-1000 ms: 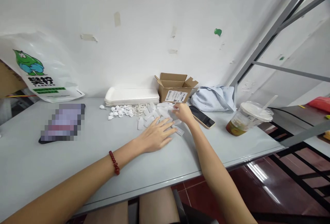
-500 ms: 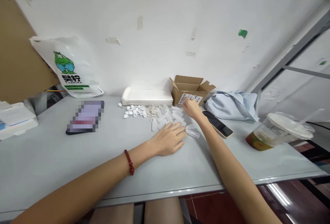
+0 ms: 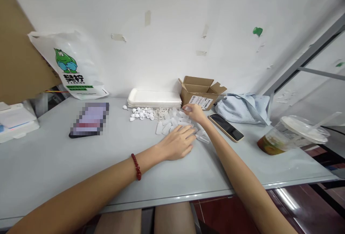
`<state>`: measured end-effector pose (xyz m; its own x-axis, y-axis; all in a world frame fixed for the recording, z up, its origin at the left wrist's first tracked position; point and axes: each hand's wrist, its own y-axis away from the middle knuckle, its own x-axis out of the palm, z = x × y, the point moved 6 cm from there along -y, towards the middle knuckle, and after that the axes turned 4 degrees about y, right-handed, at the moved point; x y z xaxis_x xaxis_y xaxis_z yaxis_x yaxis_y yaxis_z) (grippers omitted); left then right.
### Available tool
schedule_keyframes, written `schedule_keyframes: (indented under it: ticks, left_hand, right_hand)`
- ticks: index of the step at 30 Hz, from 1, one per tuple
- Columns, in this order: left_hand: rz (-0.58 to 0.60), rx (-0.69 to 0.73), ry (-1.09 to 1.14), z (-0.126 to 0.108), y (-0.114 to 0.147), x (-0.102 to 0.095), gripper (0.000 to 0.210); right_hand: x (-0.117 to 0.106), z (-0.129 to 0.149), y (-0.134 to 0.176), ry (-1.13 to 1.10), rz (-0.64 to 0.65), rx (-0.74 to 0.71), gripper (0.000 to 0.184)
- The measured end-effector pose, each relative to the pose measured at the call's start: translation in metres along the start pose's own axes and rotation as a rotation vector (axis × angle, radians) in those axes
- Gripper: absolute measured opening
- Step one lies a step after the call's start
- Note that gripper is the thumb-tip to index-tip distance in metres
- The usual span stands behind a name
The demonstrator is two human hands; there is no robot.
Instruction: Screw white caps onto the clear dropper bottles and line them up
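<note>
My left hand (image 3: 178,143) rests palm down on the table, fingers spread, the fingertips at the near side of a pile of small translucent plastic pieces (image 3: 167,125). Just beyond it, in front of an open cardboard box (image 3: 201,99), my right hand (image 3: 194,113) is closed in a pinch. A small translucent piece (image 3: 188,108) shows at its fingertips. Left of the pile lie several small white caps (image 3: 142,113), and thin pale cord loops (image 3: 160,113) sit between caps and pile.
Behind the caps stands a stack of white trays (image 3: 155,98) against the wall. A phone (image 3: 225,127) and a light blue cloth bundle (image 3: 242,108) lie right of the box, with a drink cup (image 3: 285,137) farther right. Another phone (image 3: 90,119) and a white bag (image 3: 81,65) are at left.
My right hand has shifted left from in front of the box's label to the far right edge of the pile. My left hand stays nearly in place; the view has tilted slightly.
</note>
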<state>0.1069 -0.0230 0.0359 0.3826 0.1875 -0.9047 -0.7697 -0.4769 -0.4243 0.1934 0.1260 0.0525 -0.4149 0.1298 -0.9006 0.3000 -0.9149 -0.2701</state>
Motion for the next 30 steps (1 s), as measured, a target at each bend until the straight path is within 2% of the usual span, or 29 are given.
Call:
schedule_keyframes:
  ticks: [5, 11, 15, 17, 20, 25, 30]
  left_hand:
    - [0.011, -0.037, -0.001, 0.002, 0.001, 0.000, 0.036]
    - [0.022, -0.051, 0.018, 0.002, 0.002, 0.001, 0.036]
    - [0.022, -0.058, 0.036, 0.003, 0.002, 0.001, 0.035]
    - [0.023, -0.062, 0.034, 0.003, 0.002, 0.001, 0.035]
    - [0.032, -0.065, 0.029, 0.003, 0.001, 0.001, 0.036]
    - [0.026, -0.068, 0.029, 0.002, 0.001, 0.000, 0.036]
    - [0.031, -0.063, 0.023, 0.002, 0.001, 0.001, 0.035]
  right_hand:
    - [0.005, 0.002, 0.002, 0.023, 0.027, -0.051, 0.029]
    - [-0.024, -0.005, 0.006, 0.097, -0.078, -0.027, 0.042]
    - [-0.035, -0.016, 0.009, 0.293, -0.151, 0.034, 0.035]
    - [-0.033, -0.017, 0.009, 0.401, -0.148, 0.047, 0.027]
    - [-0.025, -0.011, 0.009, 0.483, -0.102, -0.031, 0.024]
    - [-0.010, -0.009, 0.010, 0.508, 0.041, -0.090, 0.031]
    - [0.002, -0.014, 0.010, 0.473, 0.063, -0.093, 0.038]
